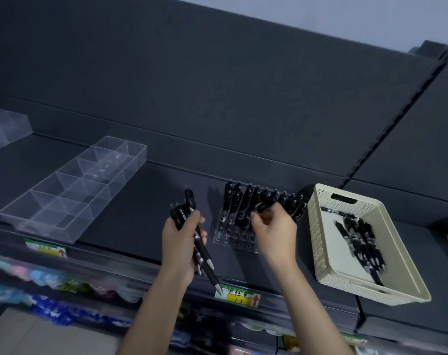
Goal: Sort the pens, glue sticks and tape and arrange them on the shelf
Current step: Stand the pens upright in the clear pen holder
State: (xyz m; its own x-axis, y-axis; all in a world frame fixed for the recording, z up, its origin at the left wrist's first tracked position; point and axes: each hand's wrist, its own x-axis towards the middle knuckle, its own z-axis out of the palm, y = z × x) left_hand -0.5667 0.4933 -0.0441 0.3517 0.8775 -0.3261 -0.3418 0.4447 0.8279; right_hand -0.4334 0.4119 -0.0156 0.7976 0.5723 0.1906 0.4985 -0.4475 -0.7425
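Head view: your left hand [183, 243] grips spare pens [192, 231] as feed stock; right hand [274, 230] fingers pinch one pen [265, 204] over the clear holder [233, 238] on the shelf [130, 221], slotting it upright; more wait in the basket [320, 239].

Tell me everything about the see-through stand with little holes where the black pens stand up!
The stand is a clear, plastic-looking block with rows of round holes in its top. It sits flat on the dark shelf, left of the cream basket. Its back rows hold black pens standing upright, while the front holes are empty. The right hand reaches over it, pinching one pen above the rows and hiding the stand's right part.
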